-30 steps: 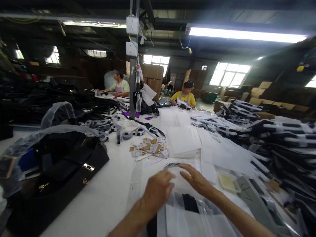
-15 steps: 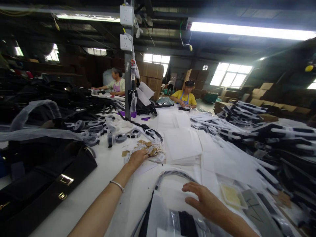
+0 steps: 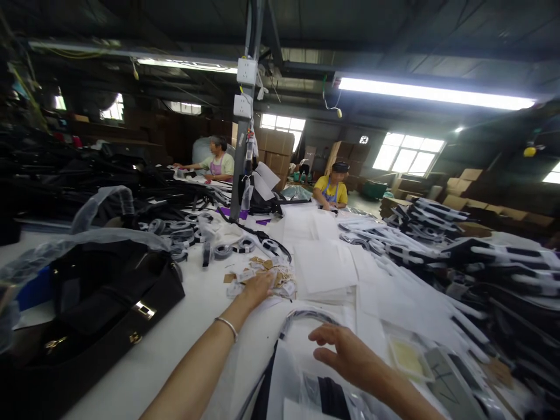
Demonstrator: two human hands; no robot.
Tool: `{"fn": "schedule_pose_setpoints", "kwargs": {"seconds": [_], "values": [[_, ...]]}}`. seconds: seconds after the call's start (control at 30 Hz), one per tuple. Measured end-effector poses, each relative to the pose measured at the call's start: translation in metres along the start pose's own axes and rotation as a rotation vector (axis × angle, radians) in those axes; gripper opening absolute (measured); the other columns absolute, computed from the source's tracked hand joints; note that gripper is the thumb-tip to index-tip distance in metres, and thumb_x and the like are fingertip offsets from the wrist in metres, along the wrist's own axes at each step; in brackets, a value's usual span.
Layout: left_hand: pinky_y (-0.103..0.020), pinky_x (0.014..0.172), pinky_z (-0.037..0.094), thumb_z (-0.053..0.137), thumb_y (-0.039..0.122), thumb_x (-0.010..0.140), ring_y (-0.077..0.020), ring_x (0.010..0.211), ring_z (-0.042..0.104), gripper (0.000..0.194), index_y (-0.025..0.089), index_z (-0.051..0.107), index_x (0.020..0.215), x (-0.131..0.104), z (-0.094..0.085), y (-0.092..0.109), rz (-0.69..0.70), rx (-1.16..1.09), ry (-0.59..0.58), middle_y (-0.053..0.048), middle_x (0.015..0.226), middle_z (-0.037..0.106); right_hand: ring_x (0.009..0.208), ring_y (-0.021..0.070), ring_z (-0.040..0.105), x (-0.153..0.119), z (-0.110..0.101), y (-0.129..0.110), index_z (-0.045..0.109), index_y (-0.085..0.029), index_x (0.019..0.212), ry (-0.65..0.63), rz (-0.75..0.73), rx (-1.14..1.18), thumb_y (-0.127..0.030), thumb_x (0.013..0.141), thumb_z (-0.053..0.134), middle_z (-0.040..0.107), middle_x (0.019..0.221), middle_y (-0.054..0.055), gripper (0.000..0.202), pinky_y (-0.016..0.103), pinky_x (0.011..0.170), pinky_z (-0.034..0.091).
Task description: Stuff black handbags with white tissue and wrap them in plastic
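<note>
Here the left hand stretches forward across the white counter, its fingers resting in a small pile of paper tags; whether they have pinched a tag or only touch the heap cannot be told, as the fingertips are hidden among the tags. A thin bracelet circles that wrist. The right hand lies nearer, fingers spread and loosely curved, palm down on a clear plastic bag with a dark handle arching just ahead of it; it grips nothing. Just right of that hand sits a small shallow tray with a yellow pad. Beyond the tags lie stacks of white sheets, and to the left of them a scatter of grey tape rolls. A black handbag with gold clasps lies at the left edge under loose plastic film. Piles of wrapped black goods fill the right side. Far off, a person in a yellow shirt and a person in a light shirt work at the counter.
</note>
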State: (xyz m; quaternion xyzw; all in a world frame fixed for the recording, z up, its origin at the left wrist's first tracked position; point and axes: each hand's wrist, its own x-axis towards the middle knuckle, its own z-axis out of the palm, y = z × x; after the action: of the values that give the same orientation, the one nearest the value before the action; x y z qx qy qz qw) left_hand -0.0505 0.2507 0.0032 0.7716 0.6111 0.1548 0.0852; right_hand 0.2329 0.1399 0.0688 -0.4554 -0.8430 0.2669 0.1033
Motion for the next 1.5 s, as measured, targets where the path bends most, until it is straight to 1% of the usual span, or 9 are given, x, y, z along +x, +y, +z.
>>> {"fn": "schedule_pose_setpoints", "kwargs": {"seconds": [0.1, 0.23, 0.37, 0.5, 0.7, 0.9, 1.07, 1.33, 1.5], "values": [[-0.044, 0.089, 0.053, 0.059, 0.036, 0.093, -0.0226, 0.105, 0.061, 0.032, 0.018, 0.058, 0.120, 0.008, 0.008, -0.004, -0.026, 0.020, -0.050, -0.009, 0.122, 0.060, 0.103, 0.0240, 0.064, -0.013, -0.004, -0.002, 0.071, -0.023, 0.112, -0.032, 0.024, -0.050, -0.030, 0.081, 0.058, 0.071, 0.110, 0.008, 0.034, 0.034, 0.094, 0.046], [-0.046, 0.090, 0.052, 0.059, 0.037, 0.093, -0.0232, 0.106, 0.060, 0.034, 0.017, 0.057, 0.121, 0.006, 0.005, -0.014, -0.046, 0.045, -0.062, -0.009, 0.123, 0.059, 0.103, 0.0249, 0.064, -0.024, -0.010, 0.012, 0.071, -0.023, 0.112, -0.033, 0.075, -0.080, -0.033, 0.082, 0.057, 0.071, 0.110, 0.008, 0.035, 0.034, 0.093, 0.047], [-0.048, 0.094, 0.050, 0.060, 0.037, 0.092, -0.0251, 0.113, 0.057, 0.037, 0.019, 0.056, 0.124, 0.003, 0.007, -0.008, -0.042, 0.050, -0.049, -0.010, 0.129, 0.056, 0.102, 0.0242, 0.065, -0.023, -0.007, 0.022, 0.071, -0.023, 0.112, -0.035, 0.093, -0.068, -0.033, 0.082, 0.057, 0.072, 0.108, 0.007, 0.035, 0.034, 0.092, 0.047], [-0.047, 0.094, 0.050, 0.059, 0.036, 0.093, -0.0238, 0.110, 0.059, 0.032, 0.018, 0.059, 0.120, 0.009, 0.010, -0.005, -0.063, 0.027, -0.067, -0.009, 0.126, 0.058, 0.103, 0.0236, 0.064, -0.022, -0.003, 0.018, 0.072, -0.024, 0.111, -0.038, 0.071, -0.051, -0.031, 0.080, 0.057, 0.072, 0.108, 0.007, 0.035, 0.033, 0.093, 0.046], [-0.044, 0.089, 0.053, 0.059, 0.037, 0.093, -0.0220, 0.104, 0.061, 0.031, 0.018, 0.059, 0.117, 0.007, -0.007, -0.025, -0.089, -0.011, -0.108, -0.008, 0.121, 0.061, 0.101, 0.0239, 0.065, -0.021, -0.006, 0.013, 0.073, -0.022, 0.109, -0.077, 0.094, -0.038, -0.026, 0.076, 0.059, 0.073, 0.106, 0.007, 0.036, 0.032, 0.092, 0.047], [-0.044, 0.090, 0.052, 0.058, 0.037, 0.094, -0.0222, 0.105, 0.061, 0.031, 0.018, 0.059, 0.118, -0.005, -0.020, -0.034, -0.244, -0.018, 0.007, -0.009, 0.121, 0.060, 0.095, 0.0219, 0.066, -0.010, -0.004, 0.013, 0.073, -0.023, 0.106, -0.045, 0.021, -0.002, -0.028, 0.080, 0.058, 0.073, 0.102, 0.005, 0.031, 0.030, 0.087, 0.048], [-0.042, 0.086, 0.054, 0.058, 0.038, 0.094, -0.0210, 0.100, 0.062, 0.032, 0.017, 0.059, 0.118, 0.008, -0.019, -0.021, -0.328, -0.078, 0.055, -0.008, 0.118, 0.061, 0.099, 0.0227, 0.065, -0.008, 0.003, 0.008, 0.073, -0.024, 0.108, -0.035, 0.022, -0.012, -0.030, 0.080, 0.057, 0.072, 0.107, 0.006, 0.032, 0.031, 0.091, 0.047], [-0.046, 0.090, 0.052, 0.060, 0.037, 0.092, -0.0238, 0.107, 0.060, 0.036, 0.017, 0.057, 0.121, 0.050, 0.009, 0.016, -0.482, -0.192, 0.139, -0.010, 0.124, 0.059, 0.108, 0.0243, 0.062, -0.017, 0.003, 0.016, 0.072, -0.026, 0.111, -0.092, 0.124, -0.076, -0.030, 0.078, 0.058, 0.071, 0.114, 0.006, 0.036, 0.032, 0.097, 0.044], [-0.044, 0.087, 0.054, 0.060, 0.037, 0.093, -0.0226, 0.103, 0.061, 0.035, 0.017, 0.057, 0.121, 0.054, -0.003, 0.009, -0.436, -0.408, 0.151, -0.009, 0.122, 0.059, 0.108, 0.0242, 0.063, -0.025, -0.003, 0.029, 0.071, -0.025, 0.114, -0.065, 0.148, -0.108, -0.032, 0.080, 0.058, 0.071, 0.113, 0.007, 0.037, 0.032, 0.097, 0.044]]}}
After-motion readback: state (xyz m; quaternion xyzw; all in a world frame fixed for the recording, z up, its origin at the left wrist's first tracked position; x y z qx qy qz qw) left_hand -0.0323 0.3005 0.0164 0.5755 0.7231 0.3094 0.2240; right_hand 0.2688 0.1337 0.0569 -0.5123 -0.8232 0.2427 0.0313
